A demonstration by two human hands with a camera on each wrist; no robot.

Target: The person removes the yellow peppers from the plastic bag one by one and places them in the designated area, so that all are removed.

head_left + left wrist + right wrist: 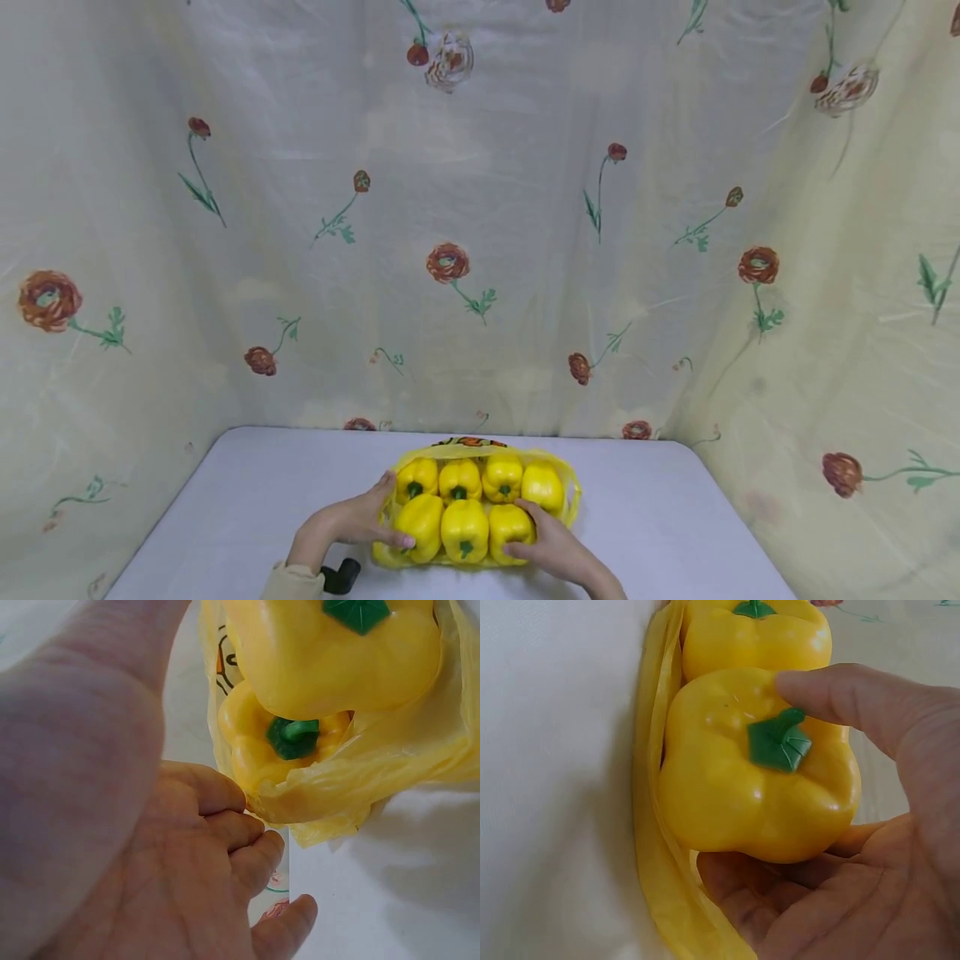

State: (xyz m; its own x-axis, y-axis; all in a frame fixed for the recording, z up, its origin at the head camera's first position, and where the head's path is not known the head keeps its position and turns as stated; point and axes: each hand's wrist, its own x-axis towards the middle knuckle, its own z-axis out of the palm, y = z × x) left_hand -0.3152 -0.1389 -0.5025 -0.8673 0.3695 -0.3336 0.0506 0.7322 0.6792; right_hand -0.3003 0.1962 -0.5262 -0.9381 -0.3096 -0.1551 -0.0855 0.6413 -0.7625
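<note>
Several yellow bell peppers with green stems lie in two rows inside a spread yellow plastic bag (577, 497). My right hand (552, 546) grips the front-right bell pepper (509, 527). In the right wrist view, its thumb (825, 691) lies along one side of that pepper near the stem, and the fingers (739, 889) curl round the other side. At the bag's left side is my left hand (360, 515), thumb toward the front-left pepper (420, 527). The left wrist view shows its loosely bent fingers (247, 851) right at the bag's edge, with nothing in the palm.
The bag lies on a white table (660, 517), its printed part (470, 442) toward the back. A small black object (342, 576) shows by the left wrist. Flower-patterned cloth (510, 333) hangs behind the table and at both sides.
</note>
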